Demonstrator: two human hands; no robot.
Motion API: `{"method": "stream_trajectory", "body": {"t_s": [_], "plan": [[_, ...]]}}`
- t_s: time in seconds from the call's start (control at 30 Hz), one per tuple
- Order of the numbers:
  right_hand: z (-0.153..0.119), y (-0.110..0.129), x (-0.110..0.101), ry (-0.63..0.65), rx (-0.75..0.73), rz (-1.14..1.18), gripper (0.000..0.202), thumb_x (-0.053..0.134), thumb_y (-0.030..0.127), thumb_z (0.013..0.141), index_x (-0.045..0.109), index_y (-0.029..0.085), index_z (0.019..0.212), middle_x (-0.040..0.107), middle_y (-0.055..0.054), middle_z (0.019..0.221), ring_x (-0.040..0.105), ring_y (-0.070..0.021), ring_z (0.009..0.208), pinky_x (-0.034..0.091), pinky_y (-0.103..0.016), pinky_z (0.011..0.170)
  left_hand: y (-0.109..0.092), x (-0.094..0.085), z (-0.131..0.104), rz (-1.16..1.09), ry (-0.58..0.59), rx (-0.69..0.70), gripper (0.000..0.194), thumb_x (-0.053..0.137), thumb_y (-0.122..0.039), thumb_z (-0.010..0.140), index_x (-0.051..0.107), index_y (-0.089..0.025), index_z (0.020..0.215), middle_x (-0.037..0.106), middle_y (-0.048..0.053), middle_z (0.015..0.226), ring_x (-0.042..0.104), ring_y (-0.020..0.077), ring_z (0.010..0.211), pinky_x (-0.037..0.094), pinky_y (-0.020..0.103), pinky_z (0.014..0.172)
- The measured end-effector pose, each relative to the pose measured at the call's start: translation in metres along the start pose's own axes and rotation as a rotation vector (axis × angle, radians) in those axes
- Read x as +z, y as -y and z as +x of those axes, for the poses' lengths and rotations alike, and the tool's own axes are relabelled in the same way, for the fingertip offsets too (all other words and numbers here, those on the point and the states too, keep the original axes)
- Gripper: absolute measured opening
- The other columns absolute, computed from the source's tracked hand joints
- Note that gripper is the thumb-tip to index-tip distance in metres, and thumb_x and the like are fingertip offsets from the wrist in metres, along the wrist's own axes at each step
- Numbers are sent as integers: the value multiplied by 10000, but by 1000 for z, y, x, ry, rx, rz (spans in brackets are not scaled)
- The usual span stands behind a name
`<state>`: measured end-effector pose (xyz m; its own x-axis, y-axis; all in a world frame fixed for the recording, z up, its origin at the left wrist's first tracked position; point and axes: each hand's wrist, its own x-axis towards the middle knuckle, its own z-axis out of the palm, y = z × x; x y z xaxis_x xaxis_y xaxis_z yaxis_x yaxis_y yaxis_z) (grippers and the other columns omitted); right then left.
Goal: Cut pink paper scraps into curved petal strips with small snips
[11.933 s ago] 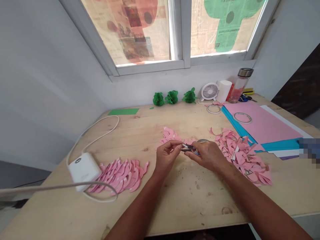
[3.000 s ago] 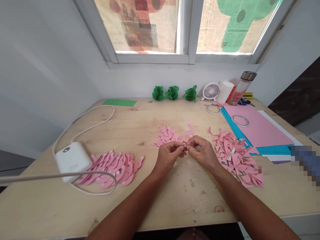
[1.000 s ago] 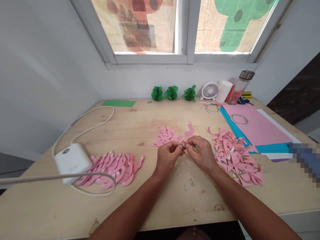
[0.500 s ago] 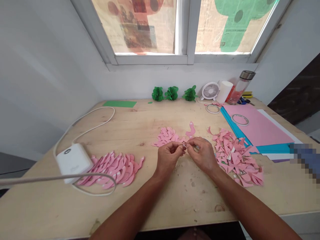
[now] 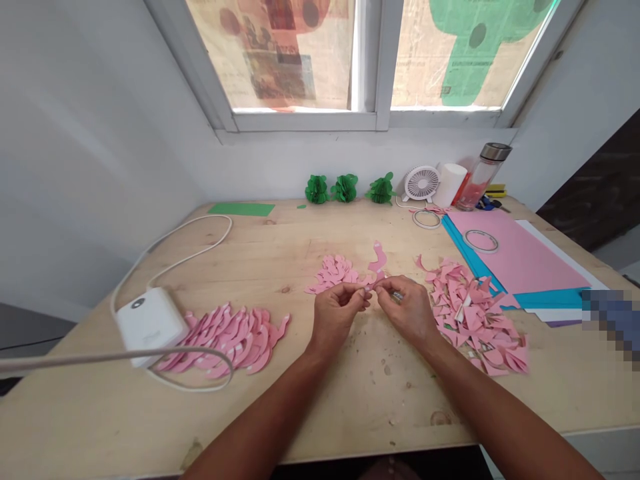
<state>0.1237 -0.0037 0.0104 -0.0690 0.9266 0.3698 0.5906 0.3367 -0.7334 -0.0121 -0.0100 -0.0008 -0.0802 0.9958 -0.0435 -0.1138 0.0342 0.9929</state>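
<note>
My left hand [image 5: 337, 313] is closed in a pinch at the middle of the table. Facing it, my right hand [image 5: 407, 307] pinches too, and the fingertips nearly meet. Between them is the end of a curved pink paper strip [image 5: 379, 257], with a small whitish bit at the fingertips. The strip's wavy part extends away behind my right fingers. A roll of tape lies partly hidden under my right hand. Just beyond my left hand is a small heap of pink paper cutouts [image 5: 336, 270].
Curved pink pieces [image 5: 240, 340] pile up at left beside a white power bank [image 5: 153, 323] and its cable. Pink scraps [image 5: 473, 313] lie right, near coloured sheets [image 5: 520, 257] bearing a tape roll [image 5: 481, 241]. Green paper balls [image 5: 345, 189], a fan [image 5: 421, 183] and a bottle [image 5: 485, 177] stand behind.
The curved pink strip has shifted slightly left and turned a little near my right fingertips. Both hands stay pinched in almost the same place.
</note>
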Motion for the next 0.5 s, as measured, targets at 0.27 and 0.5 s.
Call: {"method": "stream_trajectory", "body": {"t_s": [0.27,0.5], "plan": [[0,-1,-1,-78,98,88,89,519,251,730,582,196,763,647,-17,720,578,-156,662,433,-271,640,0,0,2,-53,-15,-41,164,658,-268,639,659,-118,707,679,63,638,618,147,557,516,255,542],[5,-6,4,45,268,434,189,527,322,752,582,164,841,628,-22,732,573,-143,658,435,-246,601,0,0,2,-107,32,-59,188,661,-283,641,660,-118,731,678,69,655,604,141,552,510,260,552]]}}
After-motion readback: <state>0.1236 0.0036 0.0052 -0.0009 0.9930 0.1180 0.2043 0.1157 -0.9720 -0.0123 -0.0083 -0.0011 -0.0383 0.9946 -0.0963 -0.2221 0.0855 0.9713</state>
